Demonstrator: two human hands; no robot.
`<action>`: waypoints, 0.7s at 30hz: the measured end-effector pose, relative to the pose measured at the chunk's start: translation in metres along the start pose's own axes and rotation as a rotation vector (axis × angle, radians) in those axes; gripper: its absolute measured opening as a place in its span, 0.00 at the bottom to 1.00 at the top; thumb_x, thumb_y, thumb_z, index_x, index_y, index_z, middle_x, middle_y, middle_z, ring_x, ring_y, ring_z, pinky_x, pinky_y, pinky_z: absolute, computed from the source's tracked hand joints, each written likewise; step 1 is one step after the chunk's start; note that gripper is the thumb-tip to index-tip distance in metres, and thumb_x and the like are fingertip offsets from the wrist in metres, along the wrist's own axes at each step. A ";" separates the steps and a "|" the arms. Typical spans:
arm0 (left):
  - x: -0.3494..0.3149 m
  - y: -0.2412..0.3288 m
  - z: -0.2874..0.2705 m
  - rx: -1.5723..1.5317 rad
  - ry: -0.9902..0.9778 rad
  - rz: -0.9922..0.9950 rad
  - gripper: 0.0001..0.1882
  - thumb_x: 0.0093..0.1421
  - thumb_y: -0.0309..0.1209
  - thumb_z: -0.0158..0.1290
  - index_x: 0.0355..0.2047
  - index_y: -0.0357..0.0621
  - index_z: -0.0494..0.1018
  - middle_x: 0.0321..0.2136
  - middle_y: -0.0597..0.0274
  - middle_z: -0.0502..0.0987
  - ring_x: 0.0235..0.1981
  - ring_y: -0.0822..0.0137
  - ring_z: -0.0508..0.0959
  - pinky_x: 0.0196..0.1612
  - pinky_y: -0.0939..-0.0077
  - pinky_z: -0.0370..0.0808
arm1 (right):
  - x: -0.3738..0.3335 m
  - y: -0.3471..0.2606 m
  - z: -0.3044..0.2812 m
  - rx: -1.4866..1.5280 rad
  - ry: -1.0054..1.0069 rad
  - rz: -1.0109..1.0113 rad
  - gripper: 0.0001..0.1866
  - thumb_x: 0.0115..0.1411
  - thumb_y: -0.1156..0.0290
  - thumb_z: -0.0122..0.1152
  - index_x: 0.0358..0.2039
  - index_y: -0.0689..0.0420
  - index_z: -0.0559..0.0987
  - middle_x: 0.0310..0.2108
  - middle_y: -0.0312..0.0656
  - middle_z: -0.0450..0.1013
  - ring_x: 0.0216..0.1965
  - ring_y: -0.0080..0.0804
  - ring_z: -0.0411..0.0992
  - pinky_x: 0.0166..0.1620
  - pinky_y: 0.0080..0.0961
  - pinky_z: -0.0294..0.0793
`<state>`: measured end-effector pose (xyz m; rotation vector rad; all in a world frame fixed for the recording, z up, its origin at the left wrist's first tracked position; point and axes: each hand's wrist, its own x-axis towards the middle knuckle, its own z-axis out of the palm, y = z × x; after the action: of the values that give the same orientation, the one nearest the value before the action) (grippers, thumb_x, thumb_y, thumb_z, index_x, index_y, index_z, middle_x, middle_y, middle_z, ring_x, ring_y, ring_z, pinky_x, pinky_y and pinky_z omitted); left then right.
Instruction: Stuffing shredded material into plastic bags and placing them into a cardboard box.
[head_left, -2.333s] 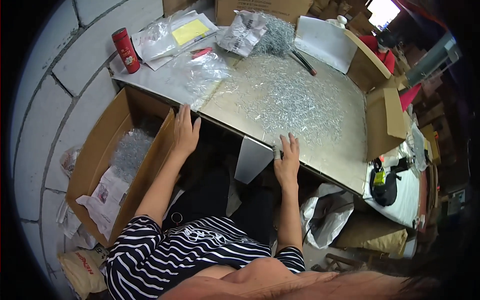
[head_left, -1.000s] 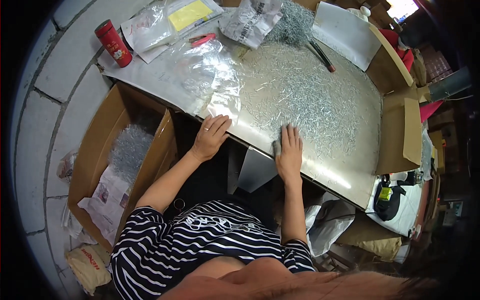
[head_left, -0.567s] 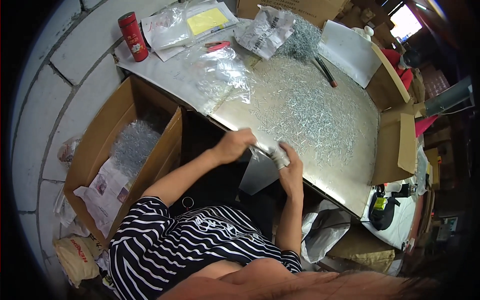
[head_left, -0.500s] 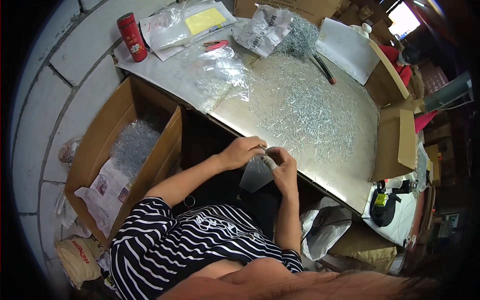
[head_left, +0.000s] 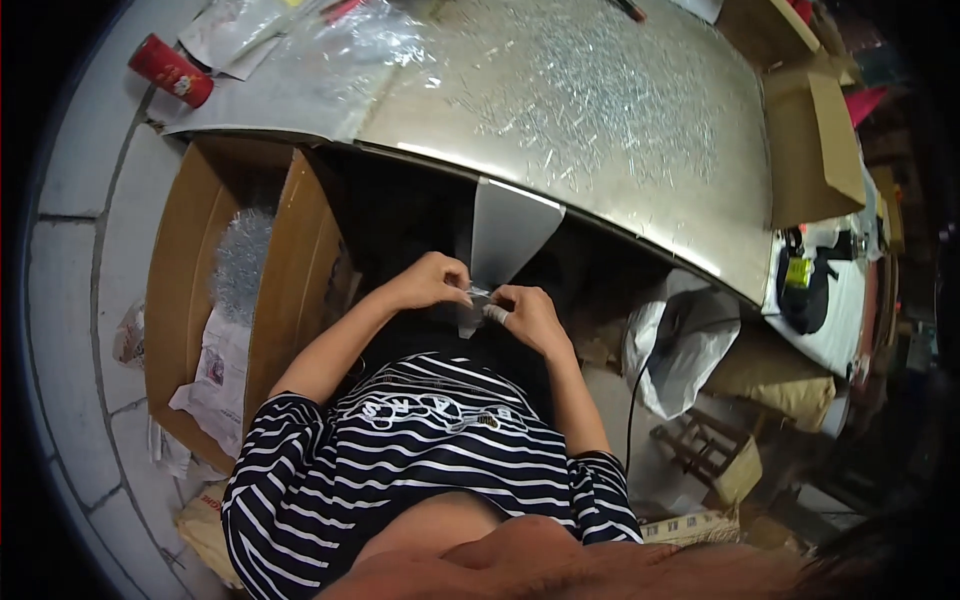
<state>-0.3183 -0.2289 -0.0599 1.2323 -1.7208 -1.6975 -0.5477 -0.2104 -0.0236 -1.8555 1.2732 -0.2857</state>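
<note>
My left hand point(head_left: 432, 280) is closed in a pinch, with its fingertips pointing toward the right hand. My right hand point(head_left: 530, 318) is also pinched and has a white wrap around one finger. Between both sets of fingertips are small shiny pieces point(head_left: 479, 293), too small to make out exactly. A translucent grey panel point(head_left: 513, 228) slopes down from the table's front edge, behind and below my hands. Many thin silvery pins point(head_left: 610, 90) lie scattered over the metal tabletop point(head_left: 440, 115) beyond them.
Left of me stands an open cardboard box point(head_left: 285, 230) holding a heap of clear or silvery pieces point(head_left: 242, 265) and crumpled paper. A red flask point(head_left: 170, 70) and clear plastic bags point(head_left: 350, 45) are at the far left. A white sack point(head_left: 680, 345) hangs at right, near a wooden stool point(head_left: 710, 450).
The view has tilted downward, so the table sits higher and more of the grey panel and floor shows. My hands remain close together, slightly farther apart, and nearer my body.
</note>
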 end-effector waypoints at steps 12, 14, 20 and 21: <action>0.017 -0.013 0.016 -0.049 0.306 -0.023 0.17 0.48 0.23 0.64 0.38 0.32 0.73 0.25 0.55 0.78 0.27 0.69 0.78 0.32 0.75 0.74 | 0.001 0.014 -0.068 0.604 0.571 0.155 0.09 0.62 0.77 0.56 0.42 0.66 0.79 0.31 0.43 0.79 0.29 0.27 0.78 0.32 0.20 0.74; 0.020 -0.006 0.009 -0.171 0.333 0.020 0.20 0.49 0.22 0.63 0.43 0.31 0.71 0.27 0.55 0.78 0.28 0.70 0.78 0.34 0.76 0.75 | 0.017 0.012 -0.091 0.335 0.731 -0.034 0.09 0.64 0.76 0.56 0.42 0.64 0.79 0.33 0.40 0.79 0.36 0.25 0.77 0.39 0.19 0.74; 0.044 -0.032 0.009 -0.382 0.312 0.097 0.13 0.51 0.19 0.60 0.38 0.31 0.75 0.30 0.62 0.79 0.30 0.75 0.78 0.37 0.80 0.76 | 0.107 -0.003 -0.101 -0.485 0.393 -0.289 0.26 0.62 0.70 0.52 0.61 0.56 0.66 0.65 0.54 0.56 0.68 0.50 0.50 0.68 0.44 0.50; 0.043 -0.028 0.013 -0.409 0.341 0.102 0.11 0.51 0.20 0.61 0.36 0.32 0.76 0.30 0.63 0.78 0.29 0.76 0.77 0.35 0.82 0.74 | 0.114 0.004 -0.107 -0.492 0.400 -0.298 0.26 0.62 0.70 0.52 0.61 0.56 0.66 0.65 0.54 0.56 0.68 0.50 0.50 0.68 0.44 0.50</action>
<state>-0.3432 -0.2525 -0.1012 1.1393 -1.1485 -1.5686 -0.5628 -0.3629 0.0095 -2.5093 1.4166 -0.5654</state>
